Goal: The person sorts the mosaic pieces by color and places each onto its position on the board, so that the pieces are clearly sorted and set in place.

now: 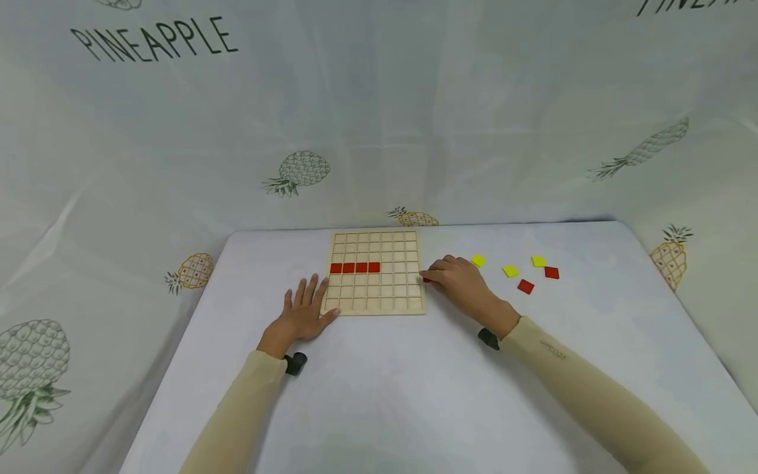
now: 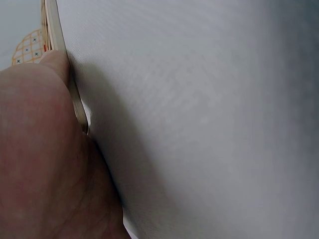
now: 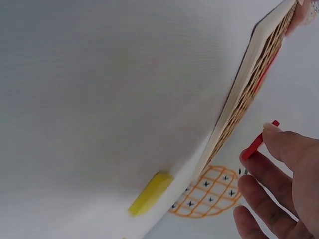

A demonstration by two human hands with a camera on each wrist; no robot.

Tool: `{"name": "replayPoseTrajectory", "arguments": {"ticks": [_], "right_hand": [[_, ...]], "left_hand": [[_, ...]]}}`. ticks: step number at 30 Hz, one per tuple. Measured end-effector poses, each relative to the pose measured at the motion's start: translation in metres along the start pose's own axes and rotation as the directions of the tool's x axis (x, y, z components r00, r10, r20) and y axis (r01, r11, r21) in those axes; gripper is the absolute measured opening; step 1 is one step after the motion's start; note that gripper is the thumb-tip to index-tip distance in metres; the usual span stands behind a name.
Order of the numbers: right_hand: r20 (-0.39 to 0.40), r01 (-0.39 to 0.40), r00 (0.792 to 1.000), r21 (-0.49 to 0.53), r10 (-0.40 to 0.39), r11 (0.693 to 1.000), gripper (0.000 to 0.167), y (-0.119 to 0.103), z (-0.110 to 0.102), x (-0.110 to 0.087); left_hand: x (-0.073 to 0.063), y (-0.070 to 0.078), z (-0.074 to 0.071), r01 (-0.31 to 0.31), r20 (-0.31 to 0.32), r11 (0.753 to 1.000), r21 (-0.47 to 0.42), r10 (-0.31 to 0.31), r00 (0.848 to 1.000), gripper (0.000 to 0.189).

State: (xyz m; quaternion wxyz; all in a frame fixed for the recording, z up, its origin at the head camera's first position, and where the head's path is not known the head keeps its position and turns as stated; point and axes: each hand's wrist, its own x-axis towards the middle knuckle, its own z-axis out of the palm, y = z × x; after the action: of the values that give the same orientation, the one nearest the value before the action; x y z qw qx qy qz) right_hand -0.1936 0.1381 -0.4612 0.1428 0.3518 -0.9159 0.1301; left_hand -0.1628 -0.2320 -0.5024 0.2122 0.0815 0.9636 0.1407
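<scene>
A pale wooden grid board (image 1: 405, 289) lies on the table, with a row of red square tiles (image 1: 355, 268) filling the left part of one of its rows. My left hand (image 1: 302, 318) rests with spread, straight fingers along the board's left edge, its thumb at the near left corner. At the opposite edge, my right hand (image 1: 464, 286) pinches a red tile (image 3: 255, 145) between thumb and index finger. In the right wrist view the tile is held up off the board, while the other fingers are loosely bent.
To the right of the right hand lie loose yellow tiles (image 1: 510, 270) and red tiles (image 1: 525, 286). Behind the white table (image 1: 379, 395) hangs a curtain (image 1: 379, 131) printed with pineapples, close to the far edge.
</scene>
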Motion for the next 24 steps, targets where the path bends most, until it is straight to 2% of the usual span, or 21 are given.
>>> {"name": "replayPoseTrajectory", "arguments": {"ticks": [6, 14, 24], "right_hand": [[0.012, -0.009, 1.0, 0.004, 0.008, 1.0, 0.021, -0.007, 0.009, 0.023], [0.085, -0.038, 0.996, 0.014, 0.037, 0.999, 0.026, -0.015, 0.017, 0.049], [0.135, -0.048, 0.99, -0.007, 0.049, 0.999, 0.022, -0.021, 0.027, 0.07]], "left_hand": [[0.0, 0.001, -0.001, -0.001, -0.008, 1.0, 0.009, 0.001, 1.0, 0.089], [0.001, 0.001, -0.001, 0.008, -0.007, 1.0, 0.016, -0.008, 1.0, 0.089], [-0.008, 0.009, -0.007, 0.006, 0.0, 1.0, -0.004, -0.006, 1.0, 0.088]]}}
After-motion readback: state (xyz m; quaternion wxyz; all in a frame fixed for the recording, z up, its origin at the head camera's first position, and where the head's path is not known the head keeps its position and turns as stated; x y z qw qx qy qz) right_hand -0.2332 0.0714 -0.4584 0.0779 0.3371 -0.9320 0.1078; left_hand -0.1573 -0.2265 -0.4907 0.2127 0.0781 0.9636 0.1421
